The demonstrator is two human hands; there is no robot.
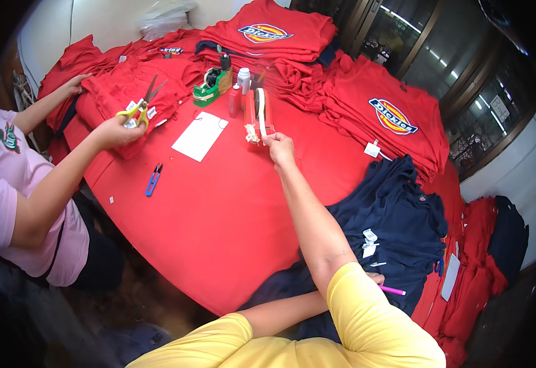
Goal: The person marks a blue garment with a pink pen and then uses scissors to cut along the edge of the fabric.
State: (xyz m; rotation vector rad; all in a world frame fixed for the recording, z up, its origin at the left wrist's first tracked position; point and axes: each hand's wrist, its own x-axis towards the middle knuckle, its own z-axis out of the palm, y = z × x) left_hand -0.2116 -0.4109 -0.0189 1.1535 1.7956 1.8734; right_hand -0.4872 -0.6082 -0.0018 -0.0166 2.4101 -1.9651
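Where the right hand (280,149) pinches, a red dispenser (270,114) holds white tape (262,109).

The worn shirt (375,322) is a bright yellow (and short-sleeved).

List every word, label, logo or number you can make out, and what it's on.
I'll place the lettering without copying it.
Rear red shirt: bold lettering on an oval logo, legible.
Right-hand red shirt: matching oval logo, legible.
Back-left red shirt: logo partly hidden.
Co-worker's pink shirt: chest print, unclear.
White tags on the navy shirt: print too small.
Window sign: too blurred.
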